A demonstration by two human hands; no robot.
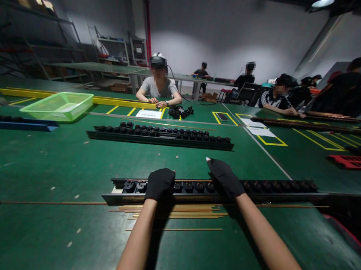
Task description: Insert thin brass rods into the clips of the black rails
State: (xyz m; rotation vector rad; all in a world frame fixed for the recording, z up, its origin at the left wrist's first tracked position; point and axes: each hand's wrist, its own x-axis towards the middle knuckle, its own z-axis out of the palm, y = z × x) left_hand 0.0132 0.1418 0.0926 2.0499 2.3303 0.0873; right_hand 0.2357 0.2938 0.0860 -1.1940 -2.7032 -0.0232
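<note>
Near black channel [119, 198] lying lengthwise on the green table [57, 165], right under both hands. Left hand [160, 183] curled over the channel, left of its middle; right hand [225, 176] over it too, further right, with a short run of black blocks [188, 187] showing in between.

Grip-wise: left fingers bent in, right ones looser, with a fingertip pointing out past the channel's far wall. Can't tell whether pinching a rod, the wall or nothing.

For good results, keep pressure even on both sides of that middle stretch, no leaning on one end. Go easy on the thin copper-coloured strip [190, 180] along the channel's far side; probably bendy, so better supported at two spots and kept straight. Keep fingertips off the block tops as much as possible.

Also, mind the wrists! Loose brass rods [188, 212] just on the near side of the channel, likely easy to roll. Same for the long rod [52, 203] off the channel's left end: easy to snag. Second filled channel [168, 142] beyond the first, well out of elbow range.
</note>
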